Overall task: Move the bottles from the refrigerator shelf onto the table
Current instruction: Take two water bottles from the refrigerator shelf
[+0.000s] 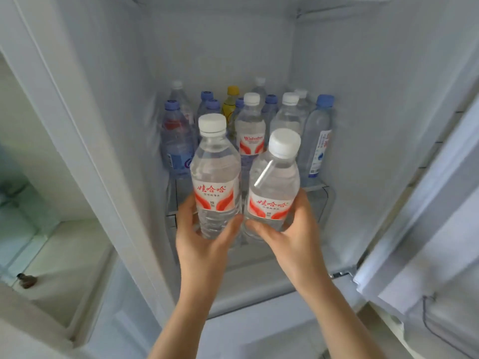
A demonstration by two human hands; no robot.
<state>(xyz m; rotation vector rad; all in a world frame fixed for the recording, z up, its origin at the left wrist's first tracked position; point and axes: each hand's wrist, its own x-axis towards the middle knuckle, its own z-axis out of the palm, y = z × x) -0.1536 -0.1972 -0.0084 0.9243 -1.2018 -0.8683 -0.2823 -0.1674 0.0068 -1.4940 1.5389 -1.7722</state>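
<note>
Fridge (363,99) interior fills the view; its shelf (315,188) sits just behind both hands w/ approx a dozen bottles crowded on it. Nearer, left bottle (216,174) and right bottle (273,182) are lifted clear of the shelf front, upright-ish, nearly touching each other. Left hand (199,237) wraps fingers round the left bottle's lower body; right hand (293,229) grips the right bottle the same way. No table in view.

Risks, as a guess: low grips on full, maybe damp bottles could let one slip or tip; the pair may knock together; swinging out could clip the door (427,229) to the right of the right hand.
</note>
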